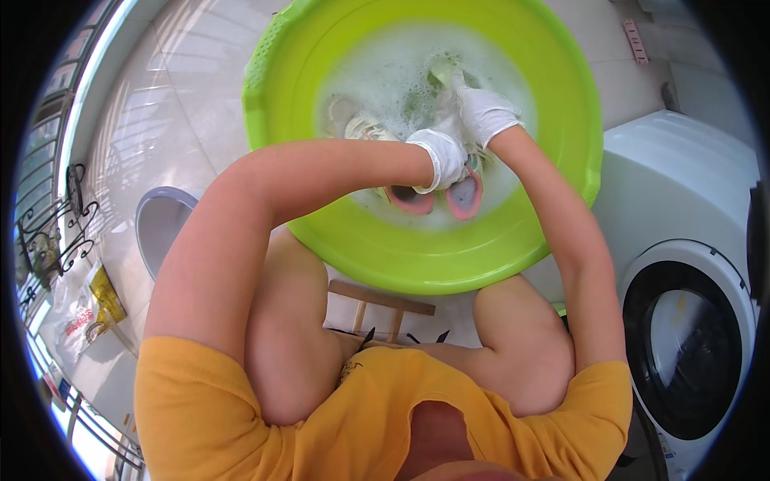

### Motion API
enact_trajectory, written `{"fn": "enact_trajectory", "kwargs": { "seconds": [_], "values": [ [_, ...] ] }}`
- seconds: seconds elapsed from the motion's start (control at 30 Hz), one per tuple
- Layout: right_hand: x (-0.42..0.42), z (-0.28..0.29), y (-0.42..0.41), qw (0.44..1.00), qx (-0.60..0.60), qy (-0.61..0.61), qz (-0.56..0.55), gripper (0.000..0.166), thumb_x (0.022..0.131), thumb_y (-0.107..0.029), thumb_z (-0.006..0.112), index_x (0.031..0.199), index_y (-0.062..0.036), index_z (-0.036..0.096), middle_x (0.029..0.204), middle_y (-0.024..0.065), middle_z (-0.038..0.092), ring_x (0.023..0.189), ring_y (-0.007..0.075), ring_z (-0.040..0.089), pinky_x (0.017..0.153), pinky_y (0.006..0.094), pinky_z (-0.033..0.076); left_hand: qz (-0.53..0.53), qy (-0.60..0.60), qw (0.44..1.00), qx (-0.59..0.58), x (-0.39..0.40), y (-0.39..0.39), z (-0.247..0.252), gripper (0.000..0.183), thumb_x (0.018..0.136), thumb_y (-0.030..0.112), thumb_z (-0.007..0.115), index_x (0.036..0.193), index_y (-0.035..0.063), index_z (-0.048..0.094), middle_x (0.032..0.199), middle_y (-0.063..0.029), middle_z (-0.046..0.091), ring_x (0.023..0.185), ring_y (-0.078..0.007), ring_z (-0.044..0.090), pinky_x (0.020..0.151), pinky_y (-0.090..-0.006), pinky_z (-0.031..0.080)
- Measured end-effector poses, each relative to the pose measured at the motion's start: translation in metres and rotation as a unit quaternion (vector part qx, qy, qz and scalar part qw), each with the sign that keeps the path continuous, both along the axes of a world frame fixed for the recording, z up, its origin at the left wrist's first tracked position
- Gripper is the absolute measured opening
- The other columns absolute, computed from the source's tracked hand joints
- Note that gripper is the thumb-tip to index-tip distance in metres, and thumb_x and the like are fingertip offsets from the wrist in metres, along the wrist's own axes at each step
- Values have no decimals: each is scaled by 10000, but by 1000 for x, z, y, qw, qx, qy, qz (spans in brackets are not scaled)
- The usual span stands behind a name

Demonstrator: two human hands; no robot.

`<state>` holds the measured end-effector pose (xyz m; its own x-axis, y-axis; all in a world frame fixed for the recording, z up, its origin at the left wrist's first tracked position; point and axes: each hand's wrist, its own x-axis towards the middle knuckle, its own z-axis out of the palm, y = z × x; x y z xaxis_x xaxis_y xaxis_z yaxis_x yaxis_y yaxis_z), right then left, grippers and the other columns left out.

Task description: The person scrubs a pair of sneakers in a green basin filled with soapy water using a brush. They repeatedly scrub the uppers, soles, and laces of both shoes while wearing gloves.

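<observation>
Soapy water and foam fill a green plastic basin (445, 270) in front of me. In it lies a pair of light lace-up shoes with pink-lined collars: the left shoe (367, 127) points up and left, while the other shoe (464, 195) is mostly covered by my hands and foam. My left hand (442, 157), in a white glove, is shut on this second shoe near its collar. My right hand (484, 111), gloved too, reaches down into the foam at the shoe's front; its fingers are partly hidden, so its grip is unclear. A pale green object (443, 71) shows at its fingertips.
A front-loading washing machine (680, 174) stands close at the right. On the left are a grey-rimmed basin (159, 222), plastic bags (78, 306) and a window with metal railings. A wooden stool part (382, 297) shows between my legs, below the basin.
</observation>
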<state>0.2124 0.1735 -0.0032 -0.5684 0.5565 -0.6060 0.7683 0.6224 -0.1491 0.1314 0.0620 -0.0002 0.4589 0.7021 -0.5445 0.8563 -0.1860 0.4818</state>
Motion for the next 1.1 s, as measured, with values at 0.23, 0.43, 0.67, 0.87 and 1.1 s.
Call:
{"fn": "enact_trajectory", "kwargs": {
  "seconds": [0.23, 0.43, 0.67, 0.87, 1.1],
  "values": [
    [25, 42, -17, 998, -54, -19, 9, 546, 900, -134, 383, 1428, -190, 260, 980, 269, 605, 883, 407, 599, 761, 459, 456, 50, -34, 997, 52, -3, -9, -20, 307, 828, 333, 551, 980, 89, 659, 898, -131, 663, 839, -314, 637, 709, -410, 505],
    [67, 39, -42, 998, -56, -26, -15, 548, 899, -136, 424, 1423, -218, 289, 954, 259, 612, 848, 401, 602, 750, 445, 462, -99, 0, 995, -7, -8, 2, 18, 325, 837, 346, 532, 982, 96, 679, 968, -128, 659, 871, -312, 634, 733, -390, 506],
    [29, 44, -28, 938, -122, 224, -236, 448, 887, -193, 493, 1328, -130, 447, 1014, 196, 640, 886, 341, 623, 805, 364, 478, 232, -314, 919, 56, -63, -4, 46, 444, 890, 312, 501, 1269, 81, 505, 1285, -155, 501, 1124, -320, 516, 922, -368, 434],
    [6, 94, -50, 740, -368, 317, -465, 326, 765, -348, 729, 776, -48, 601, 617, -12, 488, 482, 61, 463, 392, 238, 388, 662, -619, 372, -201, -74, 21, 70, 653, 894, 468, 522, 1401, 134, 281, 1466, -72, 252, 1339, -189, 246, 1089, -352, 220],
    [-17, 96, -77, 751, -321, 404, -412, 401, 759, -332, 732, 928, 21, 643, 829, 97, 645, 785, 148, 590, 746, 301, 467, 568, -691, 448, -18, -57, 46, 57, 635, 890, 526, 489, 1365, 133, 339, 1332, -65, 398, 1256, -192, 362, 1039, -376, 317]
  ]
}}
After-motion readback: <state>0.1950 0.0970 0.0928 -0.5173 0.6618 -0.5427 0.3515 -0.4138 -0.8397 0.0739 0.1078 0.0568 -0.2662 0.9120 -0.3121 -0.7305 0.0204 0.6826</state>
